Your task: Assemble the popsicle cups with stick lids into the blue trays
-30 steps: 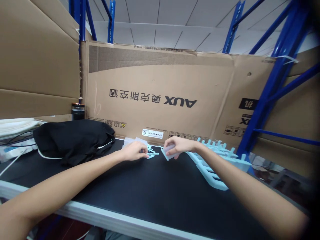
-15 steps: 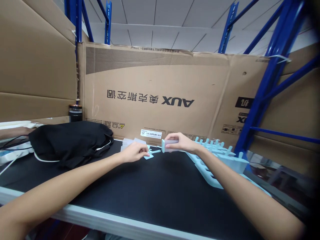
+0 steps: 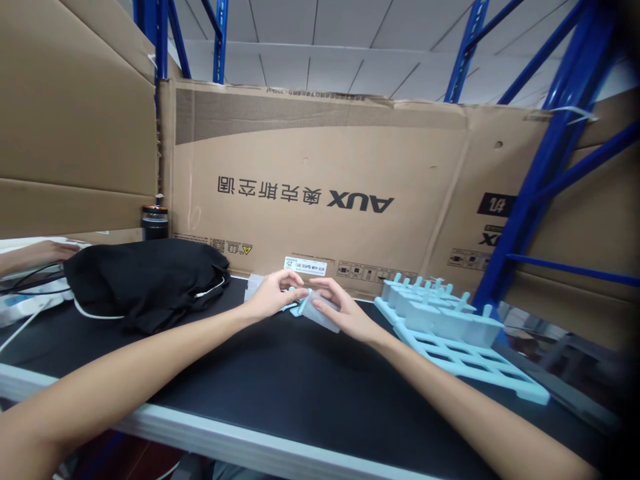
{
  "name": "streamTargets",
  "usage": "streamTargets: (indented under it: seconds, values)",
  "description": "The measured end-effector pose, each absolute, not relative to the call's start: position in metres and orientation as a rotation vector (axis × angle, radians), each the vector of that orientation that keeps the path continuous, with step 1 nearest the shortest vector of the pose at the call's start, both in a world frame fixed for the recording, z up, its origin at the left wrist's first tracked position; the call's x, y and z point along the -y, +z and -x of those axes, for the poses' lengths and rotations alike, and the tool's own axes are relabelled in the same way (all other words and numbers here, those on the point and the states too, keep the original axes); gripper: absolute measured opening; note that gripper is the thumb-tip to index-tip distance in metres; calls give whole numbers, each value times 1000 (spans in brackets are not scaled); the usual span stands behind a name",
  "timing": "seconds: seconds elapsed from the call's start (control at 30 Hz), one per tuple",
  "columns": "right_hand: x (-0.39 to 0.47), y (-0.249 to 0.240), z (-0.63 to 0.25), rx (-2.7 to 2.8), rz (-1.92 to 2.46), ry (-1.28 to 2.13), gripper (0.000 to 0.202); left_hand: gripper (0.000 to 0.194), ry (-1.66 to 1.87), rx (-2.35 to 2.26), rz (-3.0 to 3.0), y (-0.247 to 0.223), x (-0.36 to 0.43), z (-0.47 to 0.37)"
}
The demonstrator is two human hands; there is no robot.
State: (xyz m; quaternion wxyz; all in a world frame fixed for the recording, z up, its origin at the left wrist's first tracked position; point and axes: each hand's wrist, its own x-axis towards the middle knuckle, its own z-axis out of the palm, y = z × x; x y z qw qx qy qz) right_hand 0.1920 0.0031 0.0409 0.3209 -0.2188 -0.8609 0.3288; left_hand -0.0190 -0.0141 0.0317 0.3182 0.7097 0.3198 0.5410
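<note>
My right hand (image 3: 345,313) grips a translucent ice pop mold (image 3: 323,317), tilted with its light blue end up toward the left. My left hand (image 3: 274,295) is closed at that end, thumb and fingertips on the mold; its fingers partly hide the contact. Just beneath my hands lie light blue stick lids (image 3: 296,311) on the black table, mostly covered. Behind my left hand shows part of another clear mold (image 3: 253,285). On the right stands a light blue rack (image 3: 450,357) holding several molds with stick lids (image 3: 423,313), its front slots bare.
A black cloth bundle (image 3: 145,283) with a white cable lies on the left. Beyond it are another person's hand (image 3: 50,252), a power strip (image 3: 30,297) and a dark jar (image 3: 155,223). A cardboard panel (image 3: 310,153) and blue posts (image 3: 525,220) bound the table.
My right hand has brought the mold left and down, tilting it. My left hand has risen from the stick lids to meet it. The view has shifted slightly, uncovering more of the rack.
</note>
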Motion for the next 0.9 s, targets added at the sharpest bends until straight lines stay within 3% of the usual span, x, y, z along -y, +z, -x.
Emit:
streamTargets:
  seconds: [0.07,0.3,0.6,0.9]
  values:
    - [0,38,-191,2271,522,863,50,33,1384,-761,-1790,36,19,18]
    - [-7,24,-191,2158,539,756,26,56,1291,-575,-1826,36,24,21]
    - [-7,6,-189,2187,451,996,30,31,1137,-848,-2482,23,19,28]
    - [-4,8,-191,2277,558,688,36,34,1155,-889,-2599,22,20,26]
